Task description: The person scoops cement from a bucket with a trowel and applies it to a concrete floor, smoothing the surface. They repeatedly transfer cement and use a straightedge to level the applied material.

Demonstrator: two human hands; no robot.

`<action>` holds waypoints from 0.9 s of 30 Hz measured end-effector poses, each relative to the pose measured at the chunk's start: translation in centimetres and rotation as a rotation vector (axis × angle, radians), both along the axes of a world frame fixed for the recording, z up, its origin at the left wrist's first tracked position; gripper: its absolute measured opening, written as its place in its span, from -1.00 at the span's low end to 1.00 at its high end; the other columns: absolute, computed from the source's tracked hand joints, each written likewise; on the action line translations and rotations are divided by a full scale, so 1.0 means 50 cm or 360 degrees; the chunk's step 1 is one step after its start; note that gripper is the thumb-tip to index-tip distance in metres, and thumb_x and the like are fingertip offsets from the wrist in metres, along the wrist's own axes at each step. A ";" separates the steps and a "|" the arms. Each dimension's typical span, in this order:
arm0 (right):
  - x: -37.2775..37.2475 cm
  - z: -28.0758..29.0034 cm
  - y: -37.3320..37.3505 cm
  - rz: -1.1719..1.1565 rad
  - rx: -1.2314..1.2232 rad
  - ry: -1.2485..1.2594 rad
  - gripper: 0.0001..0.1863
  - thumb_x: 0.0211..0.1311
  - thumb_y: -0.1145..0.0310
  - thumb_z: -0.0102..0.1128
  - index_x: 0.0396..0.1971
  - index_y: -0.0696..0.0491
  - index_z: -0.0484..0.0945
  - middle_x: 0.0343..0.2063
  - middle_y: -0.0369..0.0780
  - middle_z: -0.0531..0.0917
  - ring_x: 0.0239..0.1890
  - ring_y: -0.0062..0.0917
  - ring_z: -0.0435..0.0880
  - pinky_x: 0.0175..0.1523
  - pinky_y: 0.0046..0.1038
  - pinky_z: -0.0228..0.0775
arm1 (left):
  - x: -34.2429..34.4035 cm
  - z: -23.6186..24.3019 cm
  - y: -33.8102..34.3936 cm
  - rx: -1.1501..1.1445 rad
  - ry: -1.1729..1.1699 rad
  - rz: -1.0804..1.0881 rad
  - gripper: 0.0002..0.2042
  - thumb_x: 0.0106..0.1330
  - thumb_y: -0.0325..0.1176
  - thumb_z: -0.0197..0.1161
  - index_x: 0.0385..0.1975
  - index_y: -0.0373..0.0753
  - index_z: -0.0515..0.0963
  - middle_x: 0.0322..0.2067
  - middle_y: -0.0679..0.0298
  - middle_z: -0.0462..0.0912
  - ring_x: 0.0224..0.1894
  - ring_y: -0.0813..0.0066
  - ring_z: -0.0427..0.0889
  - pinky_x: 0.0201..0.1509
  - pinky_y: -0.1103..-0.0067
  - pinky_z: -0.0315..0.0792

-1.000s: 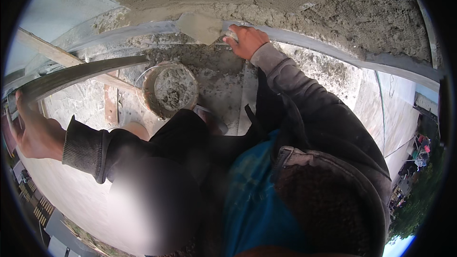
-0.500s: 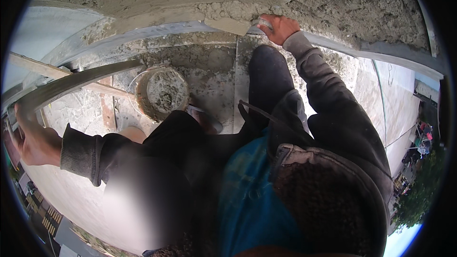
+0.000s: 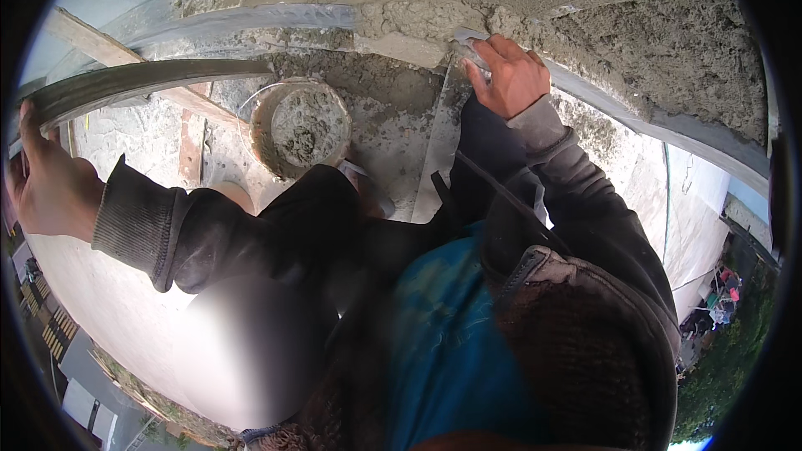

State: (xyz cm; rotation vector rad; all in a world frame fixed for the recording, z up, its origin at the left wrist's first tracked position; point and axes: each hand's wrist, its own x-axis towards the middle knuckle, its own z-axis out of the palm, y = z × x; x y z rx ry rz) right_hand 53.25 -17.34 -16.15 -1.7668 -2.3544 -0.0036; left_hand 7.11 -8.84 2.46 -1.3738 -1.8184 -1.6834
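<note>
Closest in: blue shirt [image 3: 451,317] under a dark, open jacket [image 3: 601,301], dust on the sleeves. Left arm out to the side, right arm reaching ahead.

Left hand [image 3: 58,188] far out at the left, fingers curled about the near end of a long board [image 3: 150,83]; hold looks kept, though how tight cannot be told. Board runs rightward, its far end near the bucket [image 3: 261,127]. Bucket stands upright before the knees, rim crusted, grey mix [image 3: 305,129] inside. Wooden plank [image 3: 92,38] slants past beneath the board.

Right hand [image 3: 510,79] closed on the trowel [image 3: 409,50]; blade points left, lying along the ledge [image 3: 276,18], against the mortar [image 3: 418,8]. Mortar smoother toward the left, rough and pitted at the right.

Farthest, at the lower right: trees [image 3: 727,367] and a coloured jumble [image 3: 723,296], too small to sort.
</note>
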 end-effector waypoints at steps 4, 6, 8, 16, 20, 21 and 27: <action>-0.172 -0.070 -0.033 0.0370 -0.0005 0.0139 -0.62 0.14 0.19 0.31 -0.01 -0.10 0.61 -0.21 -0.33 0.54 -0.14 -0.46 0.60 -0.17 -0.25 0.42 | 0.003 -0.005 0.030 -0.0014 0.0092 -0.0053 -0.69 0.05 -0.52 0.50 -0.23 -0.53 0.63 -0.21 0.04 0.72 -0.14 0.32 0.73 -0.07 0.46 0.74; -0.233 -0.115 -0.025 0.0424 -0.0205 -0.0159 -0.62 0.16 0.20 0.29 0.01 -0.13 0.60 -0.14 -0.32 0.53 -0.06 -0.45 0.60 -0.10 -0.20 0.45 | 0.016 -0.002 0.022 0.0016 -0.0033 -0.0049 -0.69 0.05 -0.51 0.50 -0.23 -0.52 0.63 -0.21 0.04 0.72 -0.15 0.32 0.73 -0.07 0.47 0.74; -0.186 -0.110 -0.018 0.0269 -0.0255 0.0048 -0.63 0.19 0.19 0.27 0.01 -0.12 0.60 -0.15 -0.29 0.55 -0.06 -0.39 0.62 -0.07 -0.20 0.47 | 0.026 0.003 0.013 0.0034 -0.0130 -0.0051 -0.69 0.05 -0.50 0.50 -0.23 -0.52 0.63 -0.22 0.04 0.73 -0.16 0.32 0.74 -0.08 0.47 0.74; 0.204 -0.042 -0.047 -0.0369 -0.0578 -0.0004 -0.60 0.30 -0.01 0.13 0.00 -0.10 0.61 -0.13 -0.18 0.71 -0.16 -0.16 0.71 -0.11 -0.08 0.56 | 0.019 0.003 0.016 0.0009 -0.0264 -0.0009 -0.69 0.06 -0.45 0.50 -0.23 -0.50 0.64 -0.24 0.04 0.73 -0.18 0.32 0.74 -0.11 0.49 0.73; 0.265 -0.046 -0.059 -0.0390 -0.0540 -0.0022 -0.54 0.31 -0.12 0.11 -0.01 -0.11 0.62 -0.18 -0.15 0.73 -0.19 -0.16 0.73 -0.14 -0.11 0.57 | 0.018 -0.004 0.041 -0.0011 -0.0295 -0.0037 -0.68 0.06 -0.43 0.50 -0.23 -0.49 0.65 -0.25 0.04 0.74 -0.20 0.32 0.75 -0.12 0.50 0.73; 0.275 -0.048 -0.054 -0.0392 -0.0548 -0.0062 -0.51 0.31 -0.17 0.10 -0.02 -0.11 0.62 -0.21 -0.15 0.74 -0.21 -0.17 0.73 -0.16 -0.14 0.58 | 0.018 -0.004 0.042 -0.0019 -0.0299 -0.0037 -0.68 0.06 -0.43 0.50 -0.23 -0.49 0.65 -0.25 0.04 0.74 -0.20 0.32 0.75 -0.12 0.50 0.73; 0.313 -0.058 -0.018 -0.0392 -0.0637 -0.0176 -0.49 0.32 -0.21 0.05 0.04 -0.17 0.62 -0.21 -0.14 0.74 -0.20 -0.19 0.74 -0.16 -0.15 0.59 | 0.017 0.006 0.037 -0.0059 -0.0308 0.0025 -0.68 0.07 -0.39 0.50 -0.23 -0.47 0.65 -0.26 0.05 0.74 -0.22 0.32 0.75 -0.14 0.52 0.73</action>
